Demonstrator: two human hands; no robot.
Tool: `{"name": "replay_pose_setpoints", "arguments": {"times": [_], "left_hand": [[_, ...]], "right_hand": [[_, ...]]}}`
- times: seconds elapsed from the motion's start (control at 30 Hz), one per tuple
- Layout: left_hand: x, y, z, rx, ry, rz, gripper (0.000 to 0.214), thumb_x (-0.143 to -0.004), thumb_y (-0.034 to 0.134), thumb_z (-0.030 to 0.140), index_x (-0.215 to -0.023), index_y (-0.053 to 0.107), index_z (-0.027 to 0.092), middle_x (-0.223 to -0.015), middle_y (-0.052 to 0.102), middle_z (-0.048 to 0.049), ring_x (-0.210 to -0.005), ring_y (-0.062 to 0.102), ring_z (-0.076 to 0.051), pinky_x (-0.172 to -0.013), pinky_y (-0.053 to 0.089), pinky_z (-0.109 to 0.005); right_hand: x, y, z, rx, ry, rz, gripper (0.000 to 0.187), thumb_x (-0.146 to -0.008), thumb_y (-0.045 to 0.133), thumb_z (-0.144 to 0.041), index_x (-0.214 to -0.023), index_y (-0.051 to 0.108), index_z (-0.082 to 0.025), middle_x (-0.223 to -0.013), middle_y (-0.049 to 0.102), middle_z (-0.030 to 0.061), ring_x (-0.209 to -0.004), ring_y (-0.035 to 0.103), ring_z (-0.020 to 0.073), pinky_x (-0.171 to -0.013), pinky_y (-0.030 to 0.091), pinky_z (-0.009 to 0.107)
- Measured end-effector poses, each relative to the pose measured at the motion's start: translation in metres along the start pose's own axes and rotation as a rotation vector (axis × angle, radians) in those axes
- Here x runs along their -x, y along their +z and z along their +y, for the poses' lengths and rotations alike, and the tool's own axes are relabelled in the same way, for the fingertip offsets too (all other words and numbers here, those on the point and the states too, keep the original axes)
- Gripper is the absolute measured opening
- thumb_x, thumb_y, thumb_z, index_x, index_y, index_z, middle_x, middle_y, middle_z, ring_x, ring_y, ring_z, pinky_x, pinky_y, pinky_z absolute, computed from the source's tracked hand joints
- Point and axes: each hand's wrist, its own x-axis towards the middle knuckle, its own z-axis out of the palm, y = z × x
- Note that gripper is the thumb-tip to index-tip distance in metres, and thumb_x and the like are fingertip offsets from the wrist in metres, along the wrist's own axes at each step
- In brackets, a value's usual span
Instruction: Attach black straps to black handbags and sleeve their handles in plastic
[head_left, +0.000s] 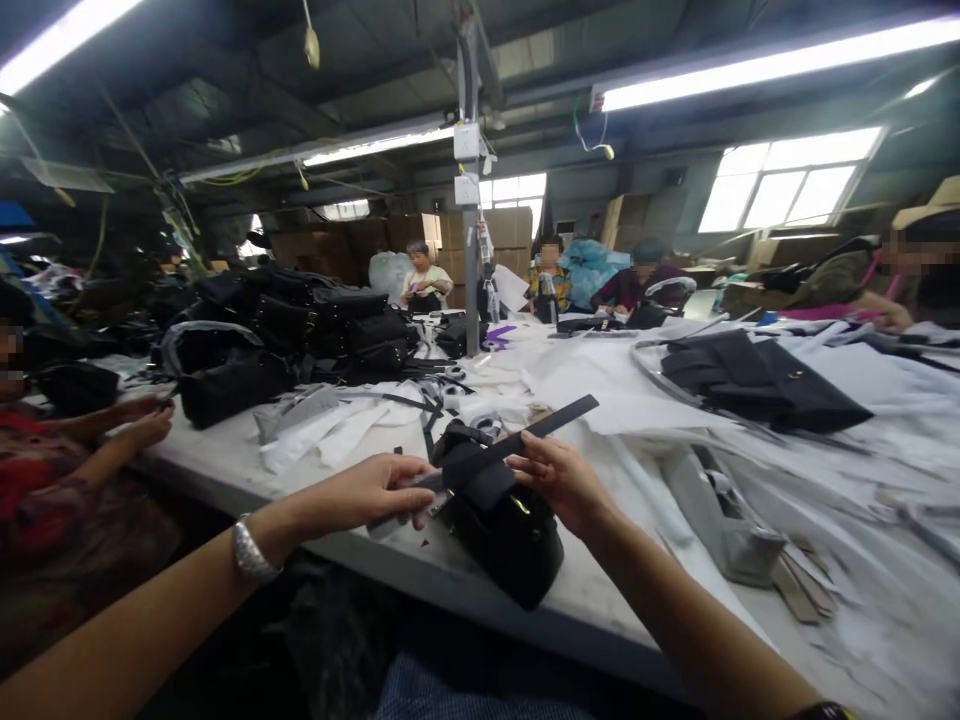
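My left hand (371, 492) is closed round the near end of a black strap (555, 418) that runs up and to the right over the table. My right hand (559, 478) pinches the same strap near its middle. Under both hands a small black bag (517, 540) rests near the front edge of the long white worktable (600, 590). A silver bracelet (251, 552) sits on my left wrist.
A heap of black bags (300, 330) fills the left of the table, and a flat black bag (765, 385) lies at the right. A grey tape dispenser (731, 520) stands right of my hands. A co-worker's hands (146, 415) rest at the left edge; other people sit at the far end.
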Motion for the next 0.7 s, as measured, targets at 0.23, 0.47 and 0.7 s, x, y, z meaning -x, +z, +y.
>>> {"name": "replay_pose_setpoints", "arguments": {"times": [0.23,0.47,0.7], "left_hand": [[0.043,0.04,0.002,0.099,-0.13,-0.162,0.038,-0.088,0.056,0.053,-0.082,0.062,0.015,-0.067,0.06,0.0004,-0.059,0.049,-0.01,-0.055,0.036,-0.019],[0.064,0.051,-0.011,0.239,-0.238,-0.246,0.039,-0.086,0.058,0.056,-0.081,0.061,0.016,-0.064,0.057,0.0007,-0.054,0.049,-0.01,-0.052,0.039,-0.018],[0.055,0.053,-0.019,0.25,-0.32,-0.302,0.04,-0.086,0.057,0.056,-0.097,0.064,0.019,-0.071,0.064,-0.0007,-0.051,0.053,-0.009,-0.047,0.04,-0.015]], "right_hand": [[0.059,-0.032,0.018,-0.017,0.035,0.056,0.029,-0.071,0.081,-0.03,-0.089,0.07,-0.011,-0.072,0.069,0.0052,-0.065,0.069,0.0153,-0.056,0.057,0.02],[0.093,-0.049,0.035,0.013,-0.013,0.05,0.032,-0.074,0.08,-0.037,-0.089,0.071,-0.01,-0.077,0.07,0.0069,-0.062,0.065,0.0131,-0.061,0.056,0.023],[0.101,-0.064,0.052,-0.048,0.047,0.186,0.027,-0.07,0.083,-0.035,-0.079,0.072,-0.012,-0.074,0.069,0.0046,-0.058,0.063,0.0108,-0.058,0.056,0.02]]}}
